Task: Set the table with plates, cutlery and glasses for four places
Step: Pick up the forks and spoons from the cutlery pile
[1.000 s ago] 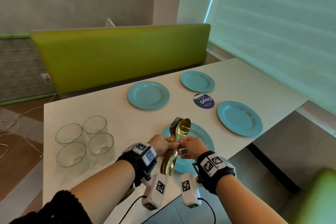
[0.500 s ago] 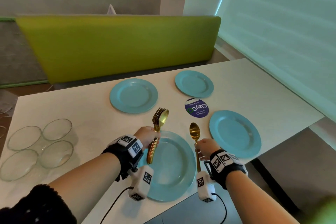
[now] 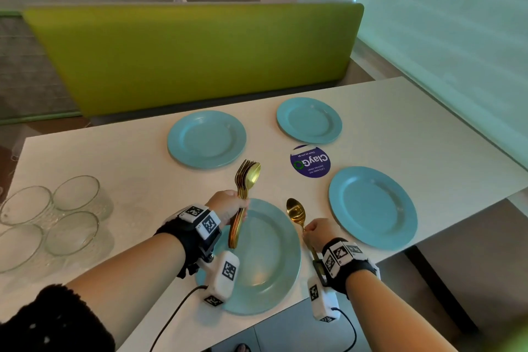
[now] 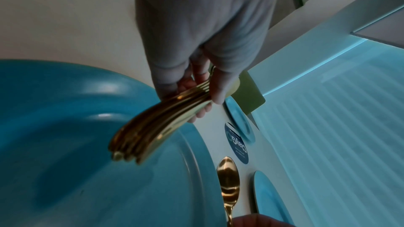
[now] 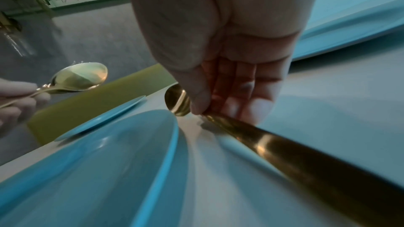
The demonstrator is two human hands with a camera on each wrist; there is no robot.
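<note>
**Head view: first spoon going down by the near plate**

Head cam shows you're on the cutlery step. Your right hand (image 3: 319, 233) pinches one gold spoon (image 3: 296, 213) by its handle, just right of the near plate (image 3: 268, 260); I can't tell if it's touching the table (image 3: 137, 157) yet. Your left hand (image 3: 228, 204) is wrapped round the remaining bundle of forks and spoons (image 3: 246, 180) over the plate's left edge. Next I'd say lay it flat, let go, then pull a fork. Glasses (image 3: 75, 194) wait far left.

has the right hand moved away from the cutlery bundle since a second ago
Yes. The right hand was over the near plate beside the left hand's cutlery bundle; it now holds one spoon just past that plate's right rim.
</note>
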